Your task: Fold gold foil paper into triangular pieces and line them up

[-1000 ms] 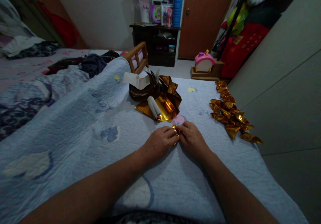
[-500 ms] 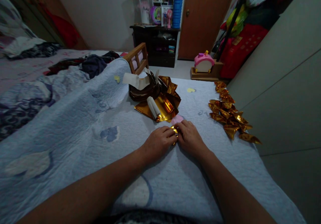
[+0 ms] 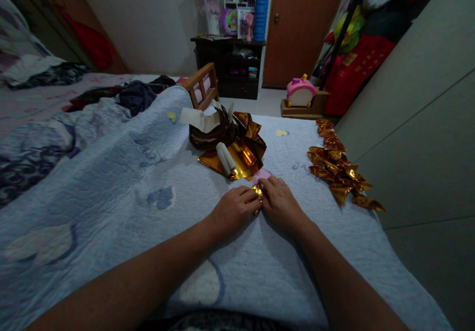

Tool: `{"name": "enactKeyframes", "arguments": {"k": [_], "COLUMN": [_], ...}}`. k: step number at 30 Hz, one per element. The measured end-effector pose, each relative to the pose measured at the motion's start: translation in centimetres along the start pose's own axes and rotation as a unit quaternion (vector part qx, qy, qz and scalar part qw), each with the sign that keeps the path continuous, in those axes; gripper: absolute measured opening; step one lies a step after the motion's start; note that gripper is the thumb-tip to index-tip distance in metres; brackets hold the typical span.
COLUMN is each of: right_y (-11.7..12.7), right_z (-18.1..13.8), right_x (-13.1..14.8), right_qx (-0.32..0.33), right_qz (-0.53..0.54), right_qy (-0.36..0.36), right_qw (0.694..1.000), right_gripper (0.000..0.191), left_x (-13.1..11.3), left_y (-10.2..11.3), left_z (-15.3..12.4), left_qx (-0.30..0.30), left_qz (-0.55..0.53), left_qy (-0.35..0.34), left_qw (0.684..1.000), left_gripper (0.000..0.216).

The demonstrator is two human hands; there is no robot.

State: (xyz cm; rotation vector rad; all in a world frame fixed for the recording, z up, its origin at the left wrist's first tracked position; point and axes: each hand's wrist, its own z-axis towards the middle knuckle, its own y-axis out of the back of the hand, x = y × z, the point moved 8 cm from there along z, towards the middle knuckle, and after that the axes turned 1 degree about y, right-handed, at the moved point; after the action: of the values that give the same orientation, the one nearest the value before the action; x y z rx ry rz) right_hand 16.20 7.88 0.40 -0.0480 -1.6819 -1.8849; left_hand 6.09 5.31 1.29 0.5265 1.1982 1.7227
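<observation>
My left hand (image 3: pixel 236 206) and my right hand (image 3: pixel 277 198) come together low over the bed cover, both closed on one small piece of shiny gold foil paper (image 3: pixel 257 191). Most of that piece is hidden under my fingers; only a bright crumpled bit shows between them. Just beyond my hands lies a loose stack of gold foil paper (image 3: pixel 240 157), its sheets fanned out and some curled to show a pale back. Over to the right, several folded gold foil pieces (image 3: pixel 336 172) with pointed ends lie in an uneven row near the cover's edge.
A light blue quilted cover (image 3: pixel 122 232) spreads under everything. A wooden bed rail (image 3: pixel 203 86) rises behind the stack. Rumpled clothes (image 3: pixel 137 96) lie at the left, and a pale cabinet (image 3: pixel 419 138) borders the right side. A pink toy (image 3: pixel 301 92) stands beyond the far edge.
Both hands stay in the same spot, still on the foil piece, with only a tiny shift of the fingers. The whole view has slid slightly.
</observation>
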Motion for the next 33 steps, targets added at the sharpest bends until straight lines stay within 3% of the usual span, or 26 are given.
{"name": "enactKeyframes", "arguments": {"k": [7,17,33], "right_y": [0.8,1.5,2.8], "right_z": [-0.4,-0.8,-1.8], "right_x": [0.3,-0.1,-0.6], "right_qx": [0.019,0.020,0.084], "right_qz": [0.063,0.018,0.017], "right_qy": [0.032,0.038,0.059], "right_qw": [0.997,0.999,0.995], "right_gripper": [0.023,0.032,0.035], "left_x": [0.1,0.2,0.3], "left_y": [-0.1,-0.6,-0.7], "left_z": [0.1,0.5,0.3], "left_qx": [0.006,0.053,0.051], "left_qz": [-0.022,-0.025,-0.036], "left_qy": [0.006,0.024,0.015], "left_qw": [1.000,0.998,0.998], "left_gripper": [0.007,0.012,0.010]}}
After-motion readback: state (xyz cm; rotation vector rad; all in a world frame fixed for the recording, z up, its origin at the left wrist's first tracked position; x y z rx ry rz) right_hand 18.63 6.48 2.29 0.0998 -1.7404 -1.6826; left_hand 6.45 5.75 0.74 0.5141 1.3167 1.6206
